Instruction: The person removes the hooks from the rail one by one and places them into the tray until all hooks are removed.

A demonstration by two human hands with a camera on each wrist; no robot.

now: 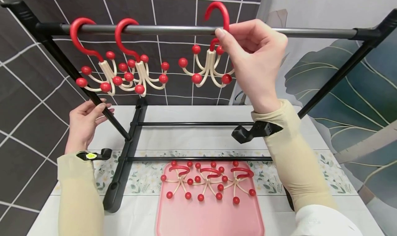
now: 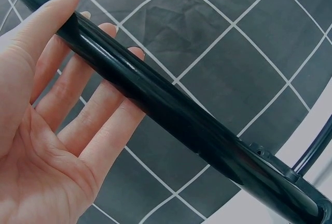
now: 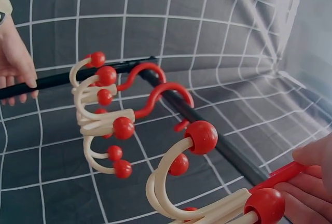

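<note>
Two hands before me: the left hand (image 1: 83,124) grips one post (image 1: 66,64) of a black rack (image 1: 116,186); the right hand (image 1: 255,57) pinches one hanger (image 1: 210,61) by its red hook (image 1: 226,18) at the top rail (image 1: 173,30). Two companion hangers (image 1: 141,70) hang there. Head view alone shows one pink tray (image 1: 204,218) bearing three further hangers (image 1: 207,182); left wrist view alone, the left palm (image 2: 46,167).

along the top rail (image 1: 173,30), a wide gap parts the two left hangers (image 1: 140,70) from the held hanger (image 1: 210,62); another runs from the right hand (image 1: 255,62) to the right post (image 1: 335,79). the left hangers crowd each other, leaving little way between. the front crossbar (image 1: 198,158) bars the pink tray's (image 1: 211,218) far edge; its near side lies open.
</note>
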